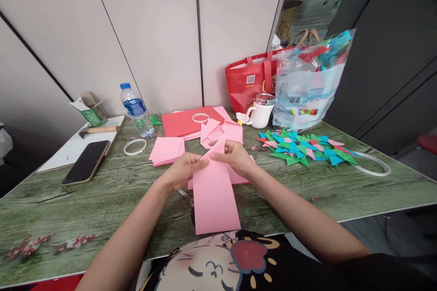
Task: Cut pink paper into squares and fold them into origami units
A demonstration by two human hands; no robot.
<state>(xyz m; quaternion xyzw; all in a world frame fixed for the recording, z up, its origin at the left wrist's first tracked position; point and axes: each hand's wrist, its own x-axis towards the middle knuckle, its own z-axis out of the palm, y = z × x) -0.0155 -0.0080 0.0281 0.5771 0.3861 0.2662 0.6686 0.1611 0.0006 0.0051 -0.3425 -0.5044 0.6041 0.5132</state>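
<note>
A long strip of pink paper (216,204) hangs between my hands near the table's front edge, its upper end folded over at a slant. My left hand (187,168) pinches the strip's left side, thumb on top. On the right side of the fold, my right hand (236,158) grips the same paper between thumb and fingers. Behind it lie folded pink pieces (227,132). To the left rests a stack of pink squares (167,149). Scissors (186,196) are partly covered by the strip.
Red paper (180,121) lies at the back. On the left are a water bottle (136,111), a tape roll (135,146), a phone (87,161) and a hammer (100,130). A white mug (261,112), a plastic bag (303,95) and colourful folded pieces (303,148) occupy the right.
</note>
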